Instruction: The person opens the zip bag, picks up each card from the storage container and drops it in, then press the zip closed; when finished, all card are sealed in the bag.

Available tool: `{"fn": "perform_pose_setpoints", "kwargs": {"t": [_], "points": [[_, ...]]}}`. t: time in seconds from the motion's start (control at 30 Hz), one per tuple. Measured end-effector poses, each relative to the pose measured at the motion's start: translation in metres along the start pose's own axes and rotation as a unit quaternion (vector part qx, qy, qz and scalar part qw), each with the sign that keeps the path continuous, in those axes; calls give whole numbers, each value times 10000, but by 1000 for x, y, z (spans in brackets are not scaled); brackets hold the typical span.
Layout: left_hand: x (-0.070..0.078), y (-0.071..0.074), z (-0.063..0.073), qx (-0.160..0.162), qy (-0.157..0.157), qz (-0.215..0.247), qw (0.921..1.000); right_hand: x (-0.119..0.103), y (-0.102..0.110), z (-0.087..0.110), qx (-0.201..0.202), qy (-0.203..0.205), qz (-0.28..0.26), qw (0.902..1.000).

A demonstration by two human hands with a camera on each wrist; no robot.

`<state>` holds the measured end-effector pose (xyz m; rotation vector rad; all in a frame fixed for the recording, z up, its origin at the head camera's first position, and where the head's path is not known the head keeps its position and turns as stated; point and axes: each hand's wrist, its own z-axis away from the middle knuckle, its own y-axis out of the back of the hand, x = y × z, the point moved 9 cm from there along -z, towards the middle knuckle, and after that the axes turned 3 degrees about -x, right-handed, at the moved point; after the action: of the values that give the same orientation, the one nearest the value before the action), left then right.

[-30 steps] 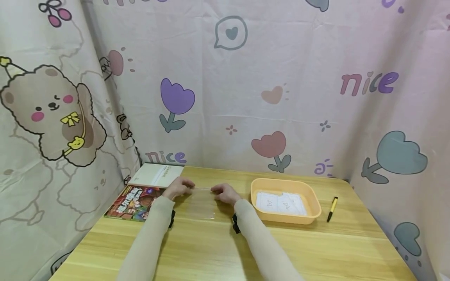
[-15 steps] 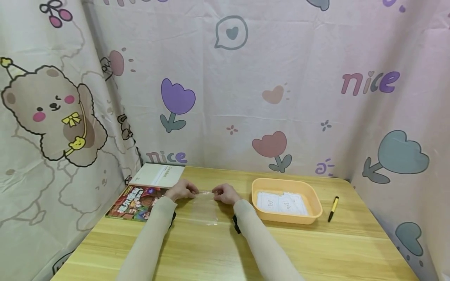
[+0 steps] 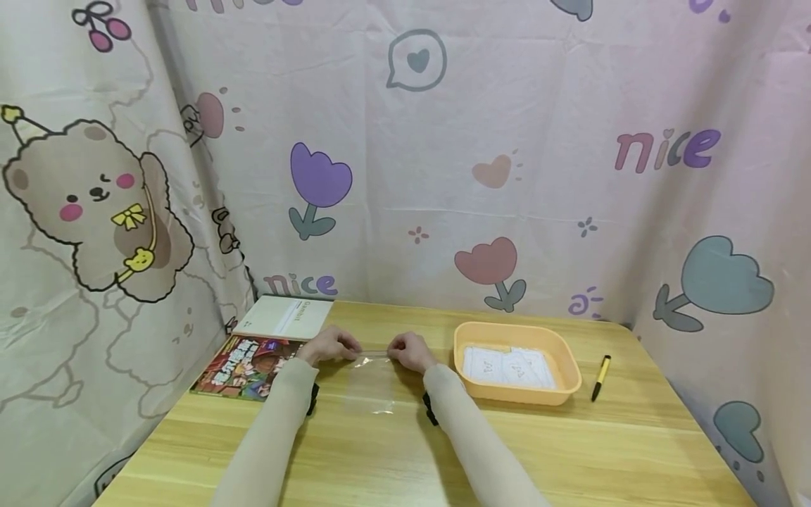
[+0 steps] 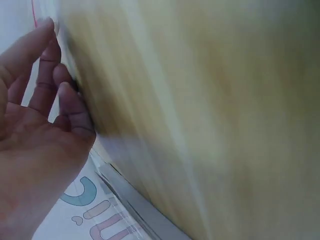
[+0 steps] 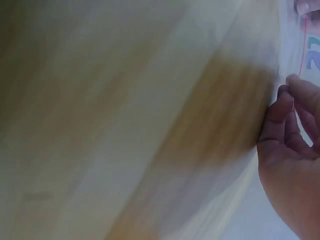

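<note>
From the head, the left hand [image 3: 331, 345] and right hand [image 3: 410, 351] pinch the far edge of a clear, flat plastic bag [image 3: 370, 387], whose long way seems to run nearer; to the right, a light-orange plastic tub [image 3: 517, 395] holds white, papery packs [image 3: 507, 366]. From the left wrist, then the right, thumb and fingertips meet beside a thin red line [image 4: 34, 12].

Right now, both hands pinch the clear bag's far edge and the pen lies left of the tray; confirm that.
Not left: the head view shows the pen lying right of the tray. The left hand and right hand do pinch the far edge of the clear bag.
</note>
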<state>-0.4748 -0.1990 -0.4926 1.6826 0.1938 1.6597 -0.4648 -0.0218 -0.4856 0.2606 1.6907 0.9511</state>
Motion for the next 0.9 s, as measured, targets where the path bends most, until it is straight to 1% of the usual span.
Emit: {"fn": "perform_pose_setpoints", "kwargs": {"t": [0.1,0.17,0.23,0.3,0.4,0.47,0.53,0.6,0.73,0.9], "points": [[6,-3,1,-257,-100,319,9991,5,2,3,-87,-126,-253,9996],[9,-3,4,-379,-120,584,9975,5,4,5,-149,-225,-501,9984],[12,-4,7,-472,-76,834,9954,1,6,9,-176,-231,-725,9969],[15,-5,9,-566,-35,1033,9930,-2,9,13,-176,-234,-1092,9936],[20,-6,12,-613,-109,1137,9916,-8,15,20,-58,-192,-1578,9873],[24,-5,12,-565,-228,1115,9919,-11,19,24,51,-156,-1840,9828],[28,-4,12,-461,-326,1099,9923,-15,23,28,148,-59,-1936,9809],[31,-4,13,-314,-320,1078,9932,-16,25,31,190,22,-2006,9795],[38,-6,16,-26,-389,1135,9928,-14,26,40,285,42,-2263,9736],[53,-13,20,143,-776,1199,9896,-11,35,51,614,-8,-2444,9677]]}}
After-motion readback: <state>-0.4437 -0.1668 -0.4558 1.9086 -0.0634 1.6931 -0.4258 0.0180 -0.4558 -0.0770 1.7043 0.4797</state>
